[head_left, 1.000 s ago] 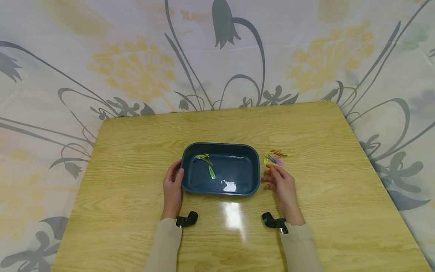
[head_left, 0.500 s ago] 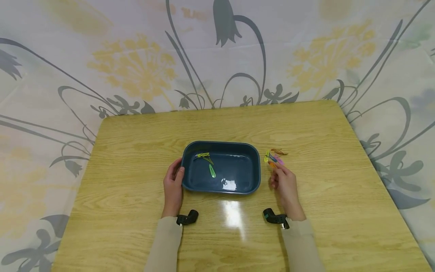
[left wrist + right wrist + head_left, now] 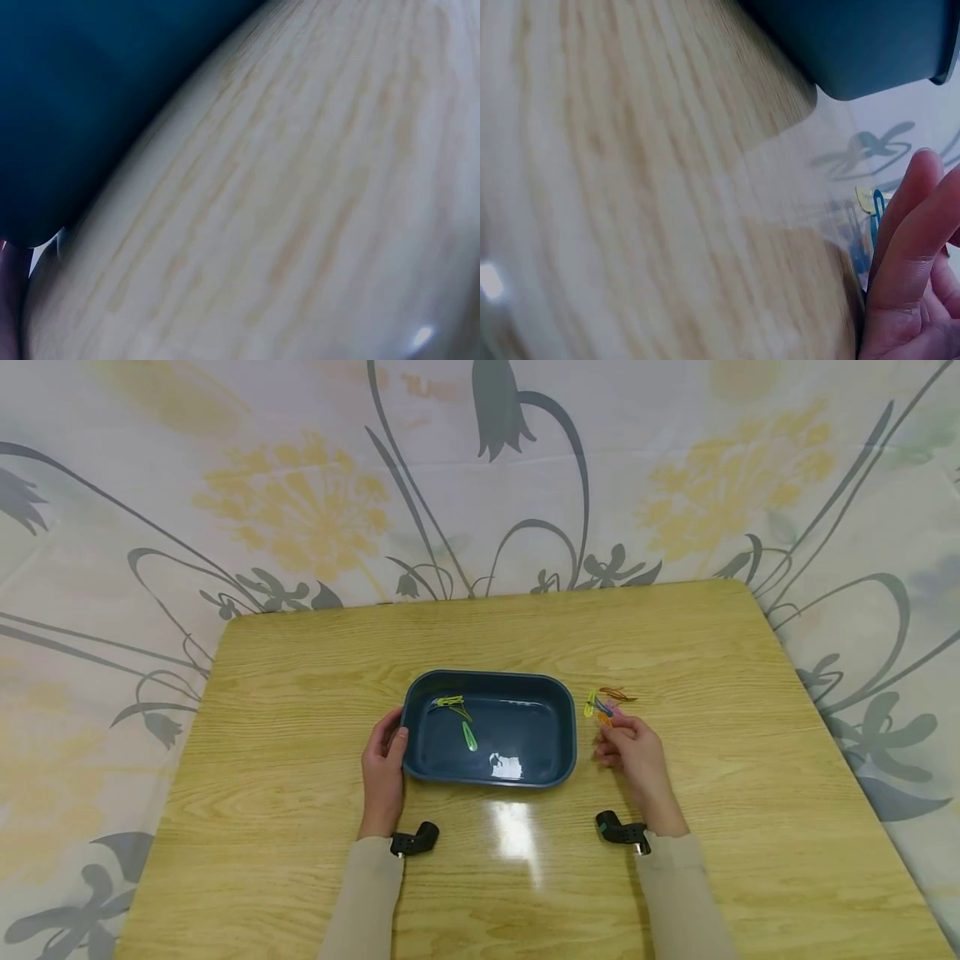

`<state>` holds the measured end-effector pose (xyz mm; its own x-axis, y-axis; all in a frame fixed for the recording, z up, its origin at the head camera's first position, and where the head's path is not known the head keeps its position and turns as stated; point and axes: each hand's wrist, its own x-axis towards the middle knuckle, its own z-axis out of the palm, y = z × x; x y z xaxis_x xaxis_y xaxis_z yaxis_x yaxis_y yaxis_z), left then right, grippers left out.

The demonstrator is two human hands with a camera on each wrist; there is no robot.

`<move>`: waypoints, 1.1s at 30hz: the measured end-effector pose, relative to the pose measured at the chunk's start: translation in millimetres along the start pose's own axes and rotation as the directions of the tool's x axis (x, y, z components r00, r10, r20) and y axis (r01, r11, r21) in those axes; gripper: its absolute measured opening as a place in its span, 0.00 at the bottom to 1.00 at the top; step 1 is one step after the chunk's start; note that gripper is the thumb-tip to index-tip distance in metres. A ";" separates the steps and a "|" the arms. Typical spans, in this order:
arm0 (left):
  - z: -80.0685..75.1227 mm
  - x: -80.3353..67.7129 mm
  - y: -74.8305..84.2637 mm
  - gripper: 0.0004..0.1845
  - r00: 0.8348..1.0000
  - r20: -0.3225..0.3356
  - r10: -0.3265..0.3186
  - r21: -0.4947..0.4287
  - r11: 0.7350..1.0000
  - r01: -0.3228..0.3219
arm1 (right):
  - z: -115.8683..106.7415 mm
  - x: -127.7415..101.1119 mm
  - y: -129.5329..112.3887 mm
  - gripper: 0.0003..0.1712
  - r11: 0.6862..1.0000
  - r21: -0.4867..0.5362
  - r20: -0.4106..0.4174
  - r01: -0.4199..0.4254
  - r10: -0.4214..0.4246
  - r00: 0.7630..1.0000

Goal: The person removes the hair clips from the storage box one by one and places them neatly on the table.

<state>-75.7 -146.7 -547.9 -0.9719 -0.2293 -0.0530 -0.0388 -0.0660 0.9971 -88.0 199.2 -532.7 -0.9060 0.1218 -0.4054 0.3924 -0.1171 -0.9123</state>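
A dark blue tray (image 3: 564, 752) sits mid-table; its wall also fills the upper left of the left wrist view (image 3: 75, 112) and the top of the right wrist view (image 3: 870, 45). Inside lie a green hair clip (image 3: 469, 739) and yellow-green clips (image 3: 449, 702). My left hand (image 3: 384, 764) grips the tray's left rim, thumb over the edge. A small pile of coloured hair clips (image 3: 606, 702) lies just right of the tray. My right hand (image 3: 611, 727) has its fingertips (image 3: 907, 247) on the pile's near side, at an orange clip (image 3: 604, 720). Whether they pinch one is hidden.
The wooden table (image 3: 300, 860) is bordered by a floral cloth (image 3: 480, 485) behind and at both sides. Black wrist cameras (image 3: 414, 842) sit at both cuffs. A bright light glare (image 3: 516, 835) lies on the wood in front of the tray.
My right hand has moved forward and slightly right, from beside the tray's right end up onto the clip pile. The left hand and tray have stayed put.
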 end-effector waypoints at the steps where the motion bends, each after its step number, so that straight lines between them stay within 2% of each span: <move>1: 0.1 -0.6 2.0 0.19 1.000 0.004 -0.007 0.000 1.000 0.007 | -0.7 0.3 0.0 0.13 1.000 0.002 -0.004 -0.003 0.003 1.000; 8: 4.1 -7.0 21.8 0.20 0.999 0.021 -0.031 0.028 0.999 0.030 | -0.7 2.6 1.0 0.15 0.999 -0.035 -0.061 0.024 -0.026 0.998; 13: 5.0 -7.9 24.7 0.20 0.999 0.011 -0.033 0.038 0.999 0.033 | 0.9 4.0 1.2 0.18 0.993 -0.104 -0.090 0.047 -0.056 0.994; 17: 4.3 -6.8 22.4 0.21 0.999 0.010 -0.034 0.025 0.999 0.033 | 1.6 4.1 -0.1 0.20 0.993 -0.115 -0.093 0.033 -0.044 0.995; 22: 1.3 -2.6 8.7 0.20 0.999 -0.004 -0.043 0.002 0.999 0.043 | 1.3 3.8 -2.5 0.22 0.995 -0.095 -0.090 -0.002 -0.007 0.996; 26: 0.3 -0.1 -0.6 0.19 0.999 -0.022 -0.023 -0.009 1.000 0.023 | 0.6 3.9 -3.2 0.22 0.996 -0.086 -0.091 -0.016 0.008 0.996; 33: 0.2 -0.1 -3.3 0.21 0.999 -0.040 -0.001 -0.022 1.000 0.001 | -1.4 3.9 -1.7 0.22 0.994 -0.106 -0.021 0.014 -0.016 1.000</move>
<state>-75.6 -146.2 -551.2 -0.9618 -0.2679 -0.0566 -0.0342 -0.0876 0.9956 -92.0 201.3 -532.9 -0.9088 0.1442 -0.3915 0.3943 -0.0101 -0.9189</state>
